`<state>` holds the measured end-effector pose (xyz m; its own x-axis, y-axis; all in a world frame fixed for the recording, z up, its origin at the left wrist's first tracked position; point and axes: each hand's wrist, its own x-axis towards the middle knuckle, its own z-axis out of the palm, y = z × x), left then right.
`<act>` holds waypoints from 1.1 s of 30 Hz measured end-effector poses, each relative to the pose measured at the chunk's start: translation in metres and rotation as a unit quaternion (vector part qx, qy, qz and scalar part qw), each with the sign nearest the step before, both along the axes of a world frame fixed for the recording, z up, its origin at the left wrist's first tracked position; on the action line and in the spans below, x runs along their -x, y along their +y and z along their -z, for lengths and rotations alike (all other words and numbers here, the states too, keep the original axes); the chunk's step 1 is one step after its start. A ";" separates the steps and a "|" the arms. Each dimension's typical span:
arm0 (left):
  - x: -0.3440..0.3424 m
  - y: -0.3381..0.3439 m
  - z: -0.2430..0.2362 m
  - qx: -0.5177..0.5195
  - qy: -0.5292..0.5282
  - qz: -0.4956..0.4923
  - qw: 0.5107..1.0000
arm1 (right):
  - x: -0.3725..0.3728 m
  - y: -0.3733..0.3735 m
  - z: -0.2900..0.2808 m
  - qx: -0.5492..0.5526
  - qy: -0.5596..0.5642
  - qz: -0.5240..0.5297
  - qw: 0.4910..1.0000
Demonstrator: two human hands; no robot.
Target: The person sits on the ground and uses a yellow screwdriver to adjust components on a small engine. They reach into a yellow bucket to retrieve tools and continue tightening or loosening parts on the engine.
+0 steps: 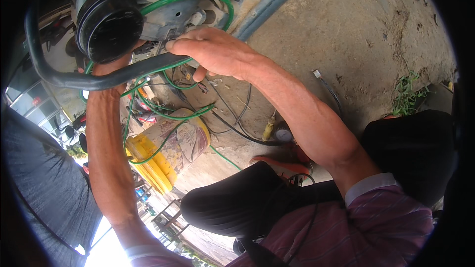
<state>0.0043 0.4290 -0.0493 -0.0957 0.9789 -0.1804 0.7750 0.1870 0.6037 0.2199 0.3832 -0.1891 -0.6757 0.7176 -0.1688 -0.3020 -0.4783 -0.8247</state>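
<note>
Two bare hands at a grey machine, a bent black tube across the near side.
The right hand [213, 52] has its fingers bent, the thumb extended toward the metalwork near the tube [129, 73]; whether they grip anything cannot be told. The left hand [111, 65] reaches behind a round black housing [113, 27], which hides its fingers, so their state cannot be told. The machine [166, 22] lies at the top of the view; a green line [230, 11] loops over it. Farther out, a yellow-rimmed bucket [170, 141] lies tipped on the ground [346, 34].
</note>
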 end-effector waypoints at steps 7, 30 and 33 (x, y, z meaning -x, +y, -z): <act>-0.007 0.002 0.002 -0.011 0.040 0.022 0.999 | -0.002 0.001 0.001 0.002 -0.013 0.002 1.000; 0.038 0.010 0.001 -0.030 0.004 0.089 0.996 | -0.004 0.005 0.004 -0.009 -0.007 0.000 1.000; 0.030 0.007 0.002 -0.040 0.006 0.093 0.995 | -0.006 0.005 0.002 -0.009 -0.013 -0.005 1.000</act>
